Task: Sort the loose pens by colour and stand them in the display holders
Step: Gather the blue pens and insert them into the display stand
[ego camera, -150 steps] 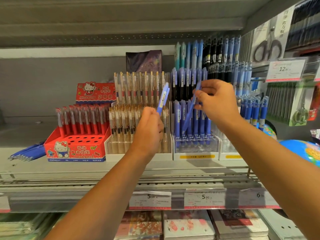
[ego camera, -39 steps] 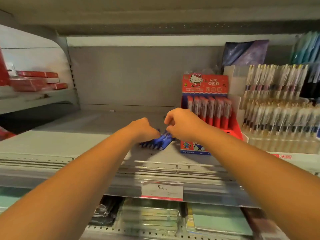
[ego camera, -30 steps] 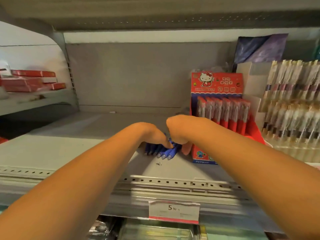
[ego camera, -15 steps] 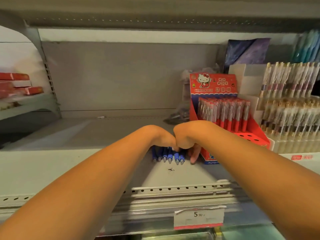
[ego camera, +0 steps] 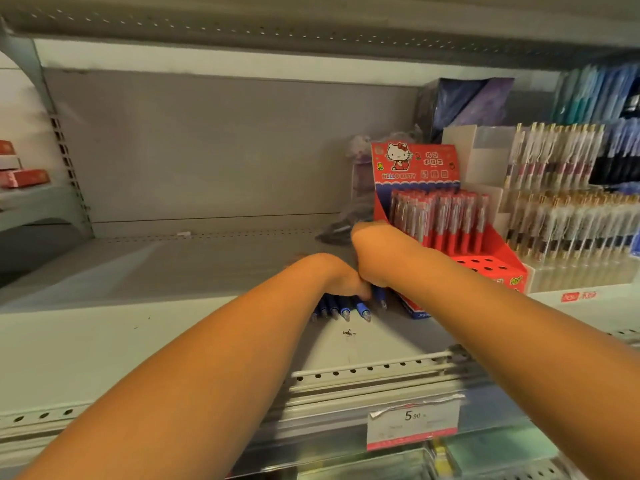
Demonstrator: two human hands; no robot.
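Head view, task's thing: the loose blue pens point(ego camera: 346, 310) lie flat on the grey shelf point(ego camera: 173, 327), just left of the red display holder point(ego camera: 491, 268).
Long axis: the pens run front to back, tips towards the shelf's front edge, barrels going back under the hands.
Left hand point(ego camera: 341, 277): knuckles up, clenched down over most of the bunch and, by my judgement, grasping it. The fingers themselves are hidden.
Right hand point(ego camera: 374, 252): fisted, touching the left hand on its right side. One pen tip shows below it, but whether it grips that pen I cannot tell.
Nearer hand: both sit directly over the pens. The left covers more of them, and the right is nearer the holders.
Way to go: the holders all stand to the right. Blue-looking stock shows only at the far right edge, blurred, beyond the clear tiered holder point(ego camera: 568, 237), so the bunch likely has to lift and travel right.
Count, loose pens: six tips visible; more may lie hidden under the hands.
Count, holders: one red, one clear with two rows.
Count, red pens point(ego camera: 440, 220): one packed row, too blurred to number.
Count, price label point(ego camera: 412, 424): one, on the shelf's front rail.
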